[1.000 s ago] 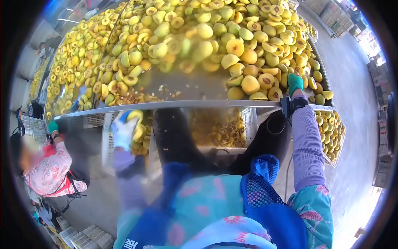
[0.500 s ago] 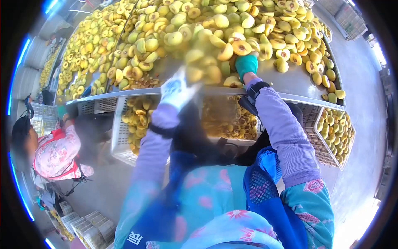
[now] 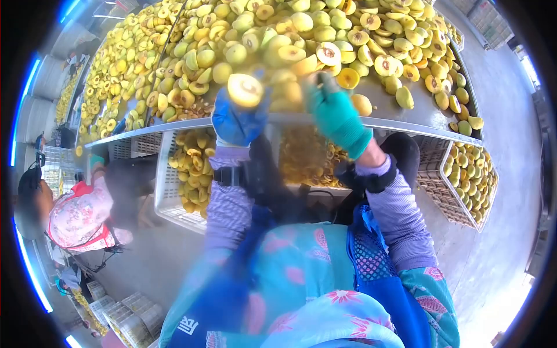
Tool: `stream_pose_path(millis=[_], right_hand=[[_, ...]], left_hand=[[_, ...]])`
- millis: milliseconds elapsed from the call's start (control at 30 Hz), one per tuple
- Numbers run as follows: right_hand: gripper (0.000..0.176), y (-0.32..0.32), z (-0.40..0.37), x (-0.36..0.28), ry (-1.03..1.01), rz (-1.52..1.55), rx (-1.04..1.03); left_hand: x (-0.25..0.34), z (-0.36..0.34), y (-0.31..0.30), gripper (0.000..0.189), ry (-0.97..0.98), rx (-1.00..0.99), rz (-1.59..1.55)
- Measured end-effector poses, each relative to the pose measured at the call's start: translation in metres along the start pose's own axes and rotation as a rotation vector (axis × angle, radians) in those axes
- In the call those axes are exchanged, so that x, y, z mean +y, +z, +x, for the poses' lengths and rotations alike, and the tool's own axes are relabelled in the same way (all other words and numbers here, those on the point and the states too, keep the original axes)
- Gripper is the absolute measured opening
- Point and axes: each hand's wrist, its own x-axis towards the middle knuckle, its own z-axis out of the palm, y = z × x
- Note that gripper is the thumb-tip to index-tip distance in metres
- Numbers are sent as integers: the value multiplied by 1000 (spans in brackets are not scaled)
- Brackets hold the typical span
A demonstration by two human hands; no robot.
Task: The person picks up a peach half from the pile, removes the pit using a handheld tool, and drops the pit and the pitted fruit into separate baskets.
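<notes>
My left hand (image 3: 239, 119), in a white glove with a blue coated palm, is turned palm up over the table's front edge. It holds a peach half (image 3: 245, 90), cut face up with a pale centre. To its right, my right hand (image 3: 336, 113) wears a green glove and is raised over the metal edge. Its fingers are curled in, blurred at the tips, and I cannot tell what is in them. Beyond both hands spreads a heap of yellow-green peach halves (image 3: 301, 22), some showing reddish-brown centres.
The metal table (image 3: 383, 123) has a raised front rim. Below it stand a white crate (image 3: 166, 174) of peach pieces, a middle container of smaller pieces (image 3: 331, 165), and a right-hand crate (image 3: 432, 177) of halves. A co-worker in a floral top (image 3: 81, 217) is at the left.
My left hand has turned palm up and now shows a peach half. My right hand has drawn back from the heap toward the table edge and my left hand.
</notes>
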Motion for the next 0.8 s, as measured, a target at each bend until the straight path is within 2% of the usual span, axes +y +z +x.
stream_pose_path(millis=[33,100,133,233,300,400,533,600,667,767,800], right_hand=[[13,3,-6,14,23,5,-29],[12,43,-33,48,-625,-1825,12],[14,44,-32,53,-658,-1887,-21],[21,36,-32,65,-731,-1997,-53],[24,28,-29,73,-719,-1972,-15],[27,31,-31,78,-652,-1899,14],[29,13,-21,83,-668,-1880,62],[30,28,-26,78,-651,-1904,82],[31,39,-31,77,-651,-1932,118],[33,40,-32,76,-671,-1967,99],[33,39,-33,75,-683,-1977,78]], left_hand=[[-3,0,-3,56,-32,-25,29],[-4,-4,-9,61,-94,-68,97],[-13,-7,5,61,-1,112,151],[-18,-1,-33,62,196,37,1244],[-20,0,-36,61,245,66,1534],[-22,-4,-23,50,250,228,1392],[-34,-13,30,39,339,209,1329],[-36,-15,35,38,345,199,1337],[-34,-13,25,39,321,220,1437],[-27,-9,12,42,483,80,1861],[-29,-11,13,42,455,100,1748]])
